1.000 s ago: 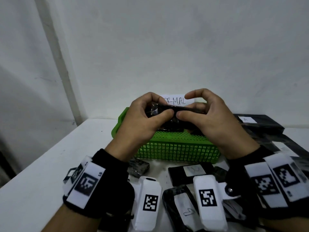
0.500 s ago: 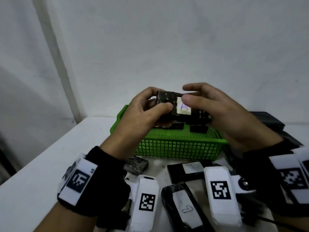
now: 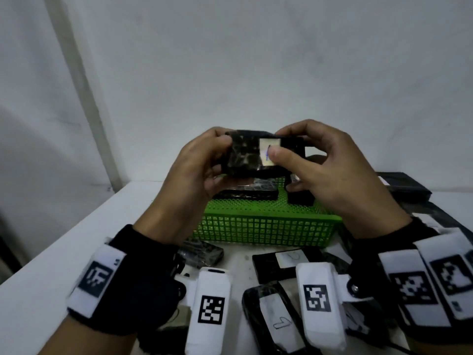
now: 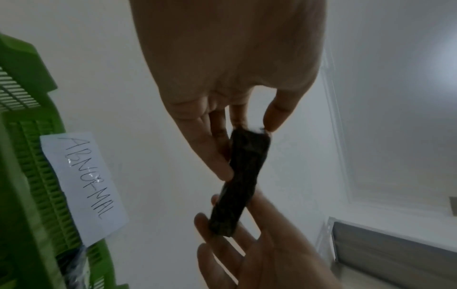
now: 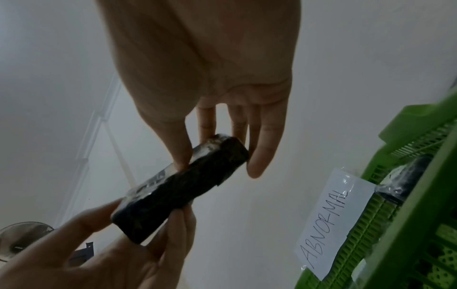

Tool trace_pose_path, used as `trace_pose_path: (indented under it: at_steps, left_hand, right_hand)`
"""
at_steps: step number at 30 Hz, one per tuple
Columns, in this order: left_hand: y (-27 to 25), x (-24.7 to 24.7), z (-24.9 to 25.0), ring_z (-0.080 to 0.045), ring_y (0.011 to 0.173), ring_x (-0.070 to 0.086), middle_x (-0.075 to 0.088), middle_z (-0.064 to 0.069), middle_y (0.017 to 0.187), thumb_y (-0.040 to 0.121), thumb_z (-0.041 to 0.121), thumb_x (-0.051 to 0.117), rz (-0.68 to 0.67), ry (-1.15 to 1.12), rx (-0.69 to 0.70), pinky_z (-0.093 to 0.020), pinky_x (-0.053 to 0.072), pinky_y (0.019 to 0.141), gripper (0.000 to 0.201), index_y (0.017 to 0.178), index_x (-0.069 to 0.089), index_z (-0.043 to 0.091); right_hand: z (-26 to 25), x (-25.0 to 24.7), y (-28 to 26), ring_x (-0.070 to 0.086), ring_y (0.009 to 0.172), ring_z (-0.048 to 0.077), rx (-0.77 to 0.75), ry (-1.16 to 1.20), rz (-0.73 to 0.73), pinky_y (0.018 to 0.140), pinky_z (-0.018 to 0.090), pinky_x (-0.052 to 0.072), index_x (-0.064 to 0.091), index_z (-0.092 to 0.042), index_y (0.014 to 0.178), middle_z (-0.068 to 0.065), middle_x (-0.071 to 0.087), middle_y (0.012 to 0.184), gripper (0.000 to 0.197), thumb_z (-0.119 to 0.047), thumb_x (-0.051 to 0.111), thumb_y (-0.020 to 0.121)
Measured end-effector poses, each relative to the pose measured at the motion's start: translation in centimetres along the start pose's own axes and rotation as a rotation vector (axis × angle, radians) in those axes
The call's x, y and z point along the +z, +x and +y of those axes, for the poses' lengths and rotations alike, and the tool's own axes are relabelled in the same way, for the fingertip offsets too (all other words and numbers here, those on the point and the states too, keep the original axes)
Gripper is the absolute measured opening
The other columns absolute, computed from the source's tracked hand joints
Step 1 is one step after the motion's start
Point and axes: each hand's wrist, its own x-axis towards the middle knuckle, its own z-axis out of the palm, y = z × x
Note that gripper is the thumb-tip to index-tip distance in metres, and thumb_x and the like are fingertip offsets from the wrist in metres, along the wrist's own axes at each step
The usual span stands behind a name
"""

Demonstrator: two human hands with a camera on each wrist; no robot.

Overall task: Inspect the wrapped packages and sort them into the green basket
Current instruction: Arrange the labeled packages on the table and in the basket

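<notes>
Both hands hold one black plastic-wrapped package (image 3: 245,156) up in front of the wall, above the green mesh basket (image 3: 266,226). My left hand (image 3: 202,170) pinches its left end and my right hand (image 3: 317,165) pinches its right end, the right thumb lying over a white label with blue writing. In the left wrist view the package (image 4: 237,183) is edge-on between both sets of fingers; in the right wrist view the package (image 5: 180,187) shows its glossy top. Two black packages (image 3: 245,193) lie inside the basket.
A paper label reading ABNORMAL (image 4: 84,183) is taped to the basket's far wall. Several black wrapped packages lie on the white table (image 3: 58,265) in front of the basket (image 3: 279,265) and to its right (image 3: 401,185). The wall stands close behind.
Both hands have lifted the package higher above the basket and turned it, so its white-labelled face now points toward me. The right thumb has come to rest on the label.
</notes>
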Motion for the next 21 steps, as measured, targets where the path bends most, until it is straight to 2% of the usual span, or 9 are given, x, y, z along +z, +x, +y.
trace_pose_path:
  at_steps: [3,5,7,9,13,15,17,19,21]
  left_hand:
    - [-0.2,0.0,0.2,-0.016,0.092,0.071,0.072,-0.003,0.100,0.087,0.016,0.055,-0.053,0.076,0.041,-0.029,0.059,0.074,0.018,0.102,0.066,0.014]
    - [-0.3,0.2,-0.1,-0.016,0.093,0.072,0.070,-0.006,0.102,0.087,0.013,0.067,-0.036,0.162,0.069,-0.036,0.060,0.081,0.017,0.103,0.069,0.017]
    - [-0.4,0.4,-0.6,-0.017,0.089,0.071,0.063,-0.022,0.104,0.082,0.014,0.074,-0.020,0.191,0.052,-0.039,0.060,0.083,0.019,0.101,0.071,0.016]
    - [-0.4,0.6,-0.8,-0.019,0.090,0.070,0.057,-0.033,0.111,0.079,0.014,0.077,-0.010,0.185,0.014,-0.037,0.061,0.081,0.020,0.098,0.071,0.015]
    - [-0.5,1.0,-0.5,-0.020,0.096,0.071,0.071,-0.015,0.104,0.092,0.026,0.064,-0.042,0.178,-0.042,-0.031,0.058,0.081,0.017,0.102,0.073,0.015]
    - [-0.5,1.0,-0.2,-0.018,0.088,0.071,0.072,-0.009,0.100,0.096,0.034,0.050,-0.054,0.102,-0.089,-0.026,0.058,0.076,0.034,0.109,0.071,0.011]
    - [-0.5,1.0,0.1,-0.020,0.079,0.072,0.069,-0.008,0.099,0.096,0.037,0.051,-0.059,0.023,-0.127,-0.025,0.059,0.072,0.039,0.121,0.064,0.009]
    - [-0.5,1.1,-0.1,-0.026,0.077,0.072,0.070,-0.012,0.105,0.093,0.042,0.051,-0.080,0.046,-0.194,-0.028,0.060,0.069,0.048,0.128,0.059,0.009]
    - [-0.5,1.3,-0.4,-0.027,0.075,0.073,0.072,-0.014,0.107,0.087,0.048,0.051,-0.128,0.088,-0.263,-0.029,0.061,0.067,0.055,0.125,0.061,0.010]
  right_hand:
    - [0.5,-0.4,0.3,0.073,0.098,0.012,0.008,-0.073,0.025,0.081,0.041,0.062,0.067,-0.045,0.117,-0.012,0.066,0.122,0.031,-0.042,0.074,0.088]
    - [1.0,-0.8,0.6,0.067,0.112,0.011,0.010,-0.191,-0.070,0.095,0.042,0.056,0.057,-0.049,0.131,-0.016,0.059,0.136,0.050,-0.051,0.073,0.084]
    - [1.2,-1.2,0.4,0.051,0.132,0.007,0.059,-0.286,-0.267,0.110,0.036,0.043,0.041,-0.052,0.145,-0.020,0.048,0.149,0.086,-0.068,0.074,0.067]
    - [1.3,-1.1,0.2,0.043,0.137,0.001,0.093,-0.253,-0.362,0.115,0.033,0.036,0.034,-0.049,0.150,-0.024,0.044,0.150,0.108,-0.080,0.072,0.054]
    - [1.6,-0.3,0.3,0.064,0.118,0.010,0.089,-0.013,-0.212,0.103,0.047,0.052,0.055,-0.044,0.131,-0.021,0.058,0.132,0.082,-0.063,0.086,0.057]
    - [1.8,-0.3,0.3,0.065,0.114,0.010,0.019,-0.033,-0.138,0.098,0.049,0.055,0.060,-0.042,0.120,-0.020,0.063,0.123,0.065,-0.054,0.079,0.059]
    - [1.6,-0.3,0.3,0.066,0.109,0.008,-0.059,-0.055,-0.056,0.091,0.048,0.057,0.060,-0.036,0.112,-0.018,0.066,0.113,0.054,-0.049,0.075,0.061]
    - [1.4,-0.2,0.3,0.065,0.109,0.008,-0.124,-0.082,-0.034,0.091,0.048,0.057,0.058,-0.033,0.111,-0.017,0.066,0.113,0.053,-0.047,0.074,0.063]
    - [1.6,-0.2,0.3,0.061,0.119,0.006,-0.151,-0.138,-0.116,0.100,0.047,0.053,0.055,-0.037,0.120,-0.020,0.063,0.124,0.062,-0.048,0.075,0.063]
